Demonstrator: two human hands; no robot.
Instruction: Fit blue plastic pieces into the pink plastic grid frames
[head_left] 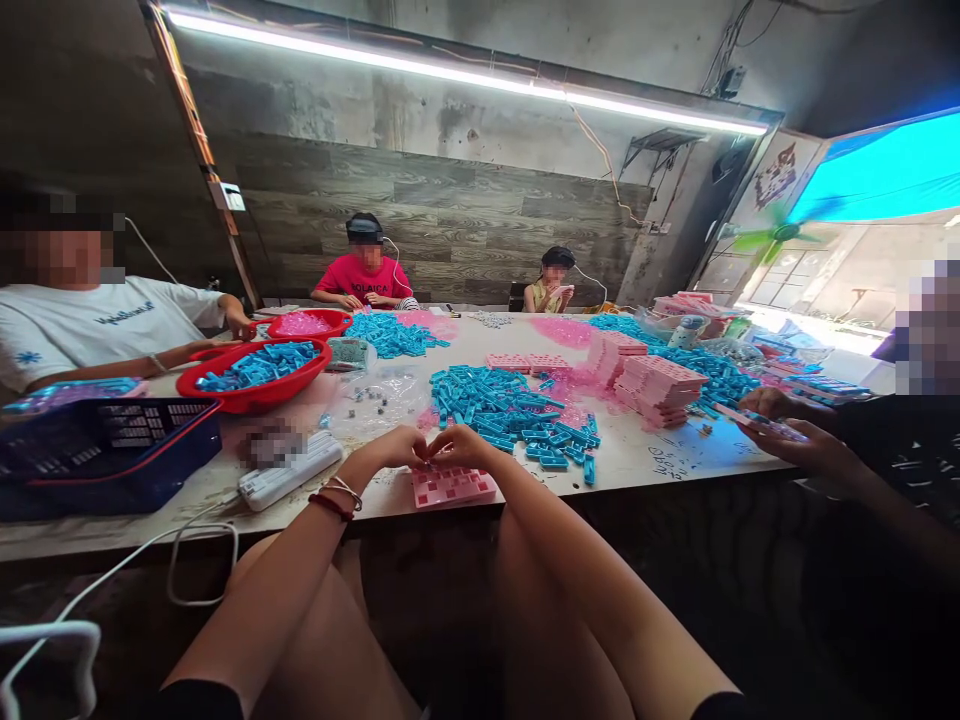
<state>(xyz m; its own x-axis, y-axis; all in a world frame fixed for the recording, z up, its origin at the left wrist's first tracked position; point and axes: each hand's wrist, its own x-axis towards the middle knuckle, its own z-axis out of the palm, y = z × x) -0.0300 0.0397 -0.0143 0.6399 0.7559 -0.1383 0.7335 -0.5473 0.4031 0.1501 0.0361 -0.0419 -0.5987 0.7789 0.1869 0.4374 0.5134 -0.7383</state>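
At the front edge of the table, a pink plastic tray (455, 488) with rows of square openings lies flat. Over its far left part my left hand (402, 447) and my right hand (459, 446) meet, fingertips pinched together. Whatever they pinch is too small or hidden to name. Just beyond the hands spreads a heap of blue rectangular plastic pieces (487, 400), some loose ones reaching toward the right of the tray. A clear plastic bag (379, 400) with tiny scattered bits lies to the left of this heap.
Stacked pink trays (660, 385) stand right of the blue heap. To the left are a white power strip (292, 470), a dark blue basket (112, 460) and a red basin (255, 400) of blue pieces. A co-worker's hands (795, 430) hold a tray at right; other people sit around the table.
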